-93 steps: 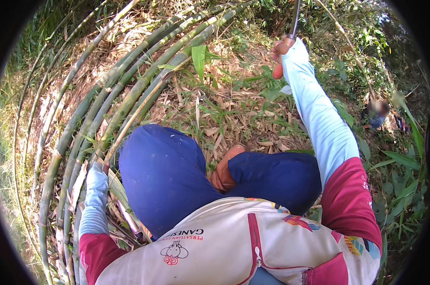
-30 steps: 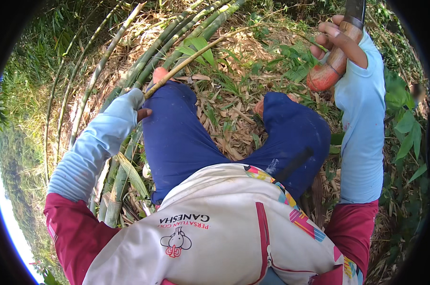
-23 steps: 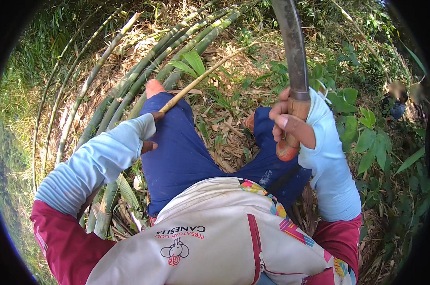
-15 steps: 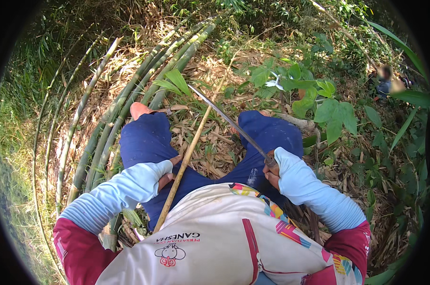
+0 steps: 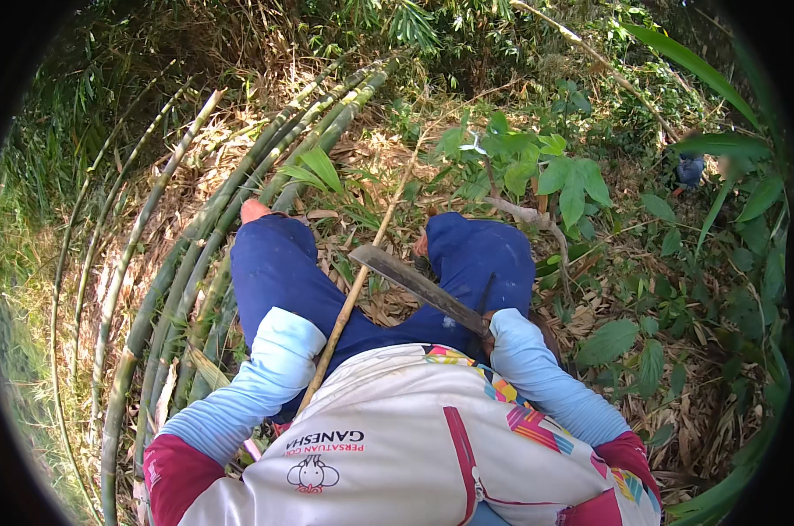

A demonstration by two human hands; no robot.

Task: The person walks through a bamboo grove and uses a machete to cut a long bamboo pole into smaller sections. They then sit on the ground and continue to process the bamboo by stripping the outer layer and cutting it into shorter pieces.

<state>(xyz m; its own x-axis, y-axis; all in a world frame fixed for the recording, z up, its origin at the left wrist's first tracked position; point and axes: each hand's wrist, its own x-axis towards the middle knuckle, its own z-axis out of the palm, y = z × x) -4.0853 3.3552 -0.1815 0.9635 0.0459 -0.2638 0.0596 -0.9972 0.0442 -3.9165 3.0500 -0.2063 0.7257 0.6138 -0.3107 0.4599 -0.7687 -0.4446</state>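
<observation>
My right hand [image 5: 489,325] is closed round the handle of a machete [image 5: 419,286]. Its broad grey blade slants up and left above my blue trousers [image 5: 480,254], its tip over a thin tan stick [image 5: 358,279]. That stick runs from my lap out between my legs to the ground ahead. My left arm is bent in at the left thigh, its light blue sleeve [image 5: 283,351] beside the stick. The left hand is hidden behind the sleeve, so its fingers do not show.
Several long green bamboo poles [image 5: 209,232] lie curving along the left. A leafy plant [image 5: 572,180] and a bent branch [image 5: 533,215] stand ahead right. Dry leaves [image 5: 388,302] cover the ground. Partly behind leaves at far right is a person in blue [image 5: 690,169].
The machete blade has turned from edge-on to flat side showing, and its tip has come nearer me. Both arms have drawn inward; my left hand has gone out of sight behind its sleeve.
</observation>
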